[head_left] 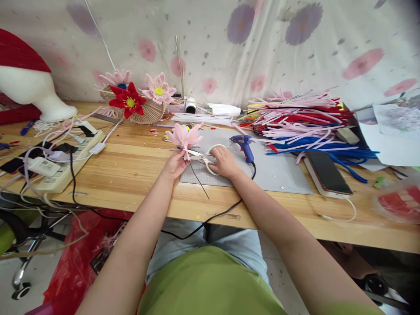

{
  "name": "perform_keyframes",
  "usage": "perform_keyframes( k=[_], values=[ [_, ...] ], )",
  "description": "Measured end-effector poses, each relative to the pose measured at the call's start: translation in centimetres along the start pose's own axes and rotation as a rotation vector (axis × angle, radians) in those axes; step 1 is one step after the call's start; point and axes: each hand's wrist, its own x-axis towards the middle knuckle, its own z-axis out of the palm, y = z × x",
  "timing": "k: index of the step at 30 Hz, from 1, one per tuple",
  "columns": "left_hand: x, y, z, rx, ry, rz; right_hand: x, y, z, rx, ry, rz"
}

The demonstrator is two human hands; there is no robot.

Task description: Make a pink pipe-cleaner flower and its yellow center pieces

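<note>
My left hand point(175, 164) grips a pink pipe-cleaner flower point(184, 135) at its base, and the flower's thin dark wire stem point(199, 180) trails toward the table's near edge. My right hand point(224, 161) holds white-handled scissors point(205, 157), their blades pointing left at the flower's base. Both hands rest over a grey cutting mat point(278, 173) on the wooden table point(138, 166).
A blue glue gun point(244, 146) stands on the mat just right of my hand, its black cord running off the table edge. Piled pipe cleaners point(302, 122), a phone point(328, 173), a power strip point(65, 164) and a basket of finished flowers point(138, 100) surround the mat.
</note>
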Motion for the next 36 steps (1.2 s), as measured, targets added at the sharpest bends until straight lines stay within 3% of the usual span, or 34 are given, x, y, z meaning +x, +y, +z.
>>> perform_keyframes(
  k=[7, 19, 27, 36],
  values=[
    [0.1, -0.6, 0.0, 0.066, -0.032, 0.003, 0.2, -0.6, 0.8, -0.073, -0.057, 0.103],
    [0.2, -0.7, -0.1, 0.090, -0.075, -0.017, 0.4, -0.7, 0.7, -0.111, -0.093, 0.146],
    [0.0, -0.6, 0.0, 0.059, -0.027, -0.025, 0.3, -0.9, 0.7, -0.125, -0.171, 0.156],
    [-0.3, 0.4, 0.3, -0.125, -0.023, -0.163, -0.3, 0.4, 0.8, -0.126, -0.014, 0.236]
  ],
)
